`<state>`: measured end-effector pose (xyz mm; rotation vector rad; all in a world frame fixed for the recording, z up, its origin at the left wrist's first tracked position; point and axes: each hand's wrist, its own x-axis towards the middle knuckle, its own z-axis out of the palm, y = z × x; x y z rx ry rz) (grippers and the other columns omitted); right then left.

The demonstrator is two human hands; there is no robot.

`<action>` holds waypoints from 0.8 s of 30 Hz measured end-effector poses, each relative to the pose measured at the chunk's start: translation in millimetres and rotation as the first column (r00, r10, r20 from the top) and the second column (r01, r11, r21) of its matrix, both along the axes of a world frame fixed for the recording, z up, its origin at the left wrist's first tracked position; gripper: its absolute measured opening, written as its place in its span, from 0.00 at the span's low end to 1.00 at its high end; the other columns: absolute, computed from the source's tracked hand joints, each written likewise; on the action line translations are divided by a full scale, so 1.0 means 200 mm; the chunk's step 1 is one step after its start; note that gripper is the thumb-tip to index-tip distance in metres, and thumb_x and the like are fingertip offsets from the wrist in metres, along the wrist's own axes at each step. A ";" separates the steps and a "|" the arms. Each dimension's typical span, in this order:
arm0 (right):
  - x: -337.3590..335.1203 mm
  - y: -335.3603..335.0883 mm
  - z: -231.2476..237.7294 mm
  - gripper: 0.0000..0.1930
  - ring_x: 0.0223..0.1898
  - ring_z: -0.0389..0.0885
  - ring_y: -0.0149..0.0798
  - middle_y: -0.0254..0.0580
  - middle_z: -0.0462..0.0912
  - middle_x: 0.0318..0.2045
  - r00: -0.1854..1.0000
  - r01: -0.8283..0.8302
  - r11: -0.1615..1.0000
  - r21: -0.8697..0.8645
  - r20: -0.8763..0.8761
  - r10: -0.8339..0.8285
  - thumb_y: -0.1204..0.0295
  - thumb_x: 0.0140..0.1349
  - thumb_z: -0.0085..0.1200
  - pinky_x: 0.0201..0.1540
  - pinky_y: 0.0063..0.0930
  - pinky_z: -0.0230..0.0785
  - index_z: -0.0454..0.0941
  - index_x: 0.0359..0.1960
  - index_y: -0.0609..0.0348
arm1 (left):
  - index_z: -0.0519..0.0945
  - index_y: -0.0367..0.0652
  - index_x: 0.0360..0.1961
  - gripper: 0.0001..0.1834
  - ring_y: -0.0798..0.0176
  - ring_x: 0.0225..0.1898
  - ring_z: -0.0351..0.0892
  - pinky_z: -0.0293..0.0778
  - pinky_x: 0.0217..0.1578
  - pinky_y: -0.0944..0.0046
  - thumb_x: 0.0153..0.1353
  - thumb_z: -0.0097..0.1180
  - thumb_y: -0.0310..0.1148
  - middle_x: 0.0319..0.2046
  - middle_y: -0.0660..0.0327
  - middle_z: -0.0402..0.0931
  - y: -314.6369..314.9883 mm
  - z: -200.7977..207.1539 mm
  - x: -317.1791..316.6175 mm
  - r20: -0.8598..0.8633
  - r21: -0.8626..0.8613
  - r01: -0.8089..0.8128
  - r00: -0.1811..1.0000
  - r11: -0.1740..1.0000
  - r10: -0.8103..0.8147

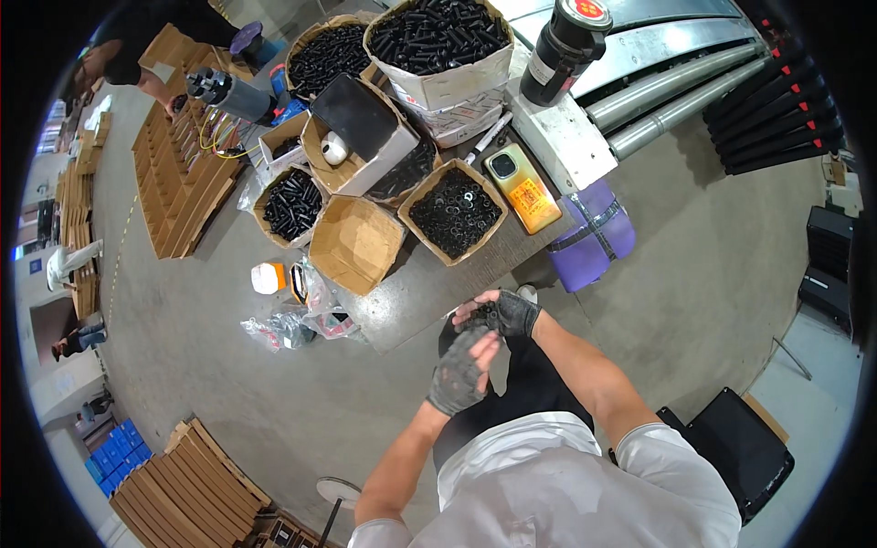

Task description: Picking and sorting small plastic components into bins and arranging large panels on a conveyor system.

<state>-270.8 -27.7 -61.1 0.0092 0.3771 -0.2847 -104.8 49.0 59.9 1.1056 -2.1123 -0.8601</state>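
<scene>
Both my hands wear dark fingerless gloves and meet in front of the table's near edge, over my lap. Cupped in my right hand [512, 315] is a small heap of dark rings [488, 314], like washers. My left hand [459, 376] is just below it, its fingers stretched out and slightly blurred. Nothing is visible in the left hand. Nearest to them on the table [402, 310] stands an open cardboard box [455, 215] of similar black rings. To its left sits a cardboard box [354, 245] with a bare bottom.
Boxes of black bolts [438, 36] crowd the table's back. A phone [523, 190] lies right of the rings, near a black flask [564, 55]. A purple stool seat [594, 237] is beside the table. Another person's hand [174, 105] works over cardboard dividers [183, 183].
</scene>
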 end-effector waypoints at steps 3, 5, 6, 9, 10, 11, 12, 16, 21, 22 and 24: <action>0.00 0.00 0.23 0.23 0.58 0.71 0.45 0.54 0.72 0.56 0.998 0.049 0.996 0.073 -0.047 -0.046 0.63 0.66 0.41 0.63 0.38 0.62 0.69 0.56 0.69 | 0.67 0.38 0.56 0.23 0.45 0.55 0.70 0.66 0.56 0.54 0.56 0.46 0.19 0.55 0.50 0.69 0.11 0.08 0.10 0.038 0.083 -0.322 0.947 0.943 0.320; 0.01 -0.01 0.39 0.22 0.57 0.73 0.45 0.52 0.74 0.54 0.979 0.195 0.979 0.057 -0.077 -0.191 0.63 0.67 0.41 0.62 0.37 0.64 0.70 0.55 0.67 | 0.67 0.36 0.56 0.21 0.47 0.55 0.70 0.66 0.56 0.55 0.60 0.43 0.22 0.55 0.49 0.69 0.14 0.09 0.16 0.046 0.120 -0.485 0.874 0.866 0.483; 0.02 -0.03 0.46 0.21 0.55 0.75 0.44 0.51 0.76 0.52 0.966 0.234 0.971 0.042 -0.118 -0.228 0.63 0.67 0.41 0.61 0.37 0.65 0.71 0.54 0.67 | 0.69 0.36 0.55 0.19 0.50 0.51 0.73 0.68 0.54 0.58 0.62 0.41 0.24 0.52 0.49 0.71 0.16 0.09 0.18 0.048 0.124 -0.561 0.827 0.819 0.560; 0.06 -0.14 0.69 0.21 0.53 0.77 0.45 0.50 0.77 0.52 0.907 0.334 0.938 -0.089 -0.239 -0.346 0.63 0.65 0.43 0.56 0.33 0.69 0.72 0.53 0.65 | 0.73 0.37 0.50 0.15 0.49 0.47 0.74 0.69 0.51 0.56 0.62 0.45 0.25 0.46 0.48 0.74 0.22 0.05 0.25 -0.044 0.278 -0.647 0.730 0.710 0.682; 0.07 -0.18 0.71 0.21 0.54 0.76 0.42 0.49 0.76 0.53 0.900 0.359 0.917 -0.171 -0.198 -0.389 0.63 0.65 0.43 0.55 0.30 0.69 0.71 0.54 0.64 | 0.75 0.38 0.47 0.13 0.51 0.44 0.76 0.71 0.48 0.57 0.63 0.45 0.26 0.42 0.50 0.76 0.22 0.05 0.24 -0.081 0.273 -0.671 0.698 0.690 0.711; 0.09 -0.24 0.74 0.21 0.54 0.76 0.42 0.49 0.76 0.53 0.902 0.348 0.918 -0.190 -0.196 -0.383 0.63 0.65 0.43 0.55 0.30 0.69 0.71 0.54 0.64 | 0.75 0.38 0.47 0.13 0.51 0.44 0.76 0.71 0.48 0.57 0.63 0.45 0.26 0.42 0.50 0.76 0.22 0.04 0.25 -0.099 0.265 -0.676 0.690 0.687 0.717; 0.12 -0.30 0.78 0.20 0.52 0.76 0.41 0.48 0.77 0.52 0.841 0.368 0.893 -0.260 -0.316 -0.438 0.64 0.65 0.44 0.54 0.30 0.69 0.72 0.54 0.64 | 0.75 0.37 0.46 0.12 0.54 0.43 0.76 0.71 0.48 0.59 0.63 0.44 0.25 0.41 0.52 0.76 0.21 0.06 0.25 -0.091 0.314 -0.637 0.717 0.704 0.691; 0.23 -0.53 0.79 0.19 0.48 0.77 0.36 0.42 0.79 0.48 0.616 0.389 0.815 -0.430 -0.536 -0.577 0.66 0.64 0.47 0.51 0.26 0.68 0.72 0.54 0.61 | 0.76 0.38 0.44 0.11 0.59 0.41 0.78 0.72 0.45 0.62 0.64 0.45 0.25 0.38 0.55 0.78 0.19 0.10 0.23 -0.179 0.418 -0.559 0.722 0.716 0.668; 0.15 -0.64 0.71 0.16 0.48 0.76 0.35 0.41 0.80 0.45 0.407 0.241 0.772 -0.589 -0.661 -0.631 0.71 0.63 0.46 0.51 0.26 0.67 0.72 0.52 0.61 | 0.78 0.39 0.42 0.10 0.61 0.39 0.79 0.73 0.44 0.64 0.65 0.45 0.26 0.36 0.57 0.79 0.14 0.17 0.31 -0.260 0.481 -0.521 0.683 0.705 0.682; 0.14 -0.63 0.69 0.16 0.47 0.77 0.37 0.41 0.80 0.43 0.339 -0.060 0.641 -0.765 -0.620 -0.708 0.74 0.61 0.46 0.51 0.27 0.67 0.72 0.51 0.62 | 0.78 0.39 0.42 0.09 0.62 0.38 0.79 0.73 0.43 0.64 0.65 0.46 0.26 0.36 0.57 0.79 0.14 0.16 0.34 -0.247 0.489 -0.526 0.682 0.696 0.689; 0.14 -0.61 0.68 0.17 0.47 0.77 0.44 0.46 0.79 0.44 0.296 -0.491 0.355 -0.795 -0.536 -0.791 0.79 0.56 0.47 0.52 0.30 0.68 0.73 0.49 0.62 | 0.78 0.39 0.42 0.09 0.62 0.38 0.79 0.73 0.43 0.64 0.65 0.46 0.27 0.36 0.57 0.79 0.14 0.13 0.39 -0.251 0.502 -0.526 0.672 0.687 0.697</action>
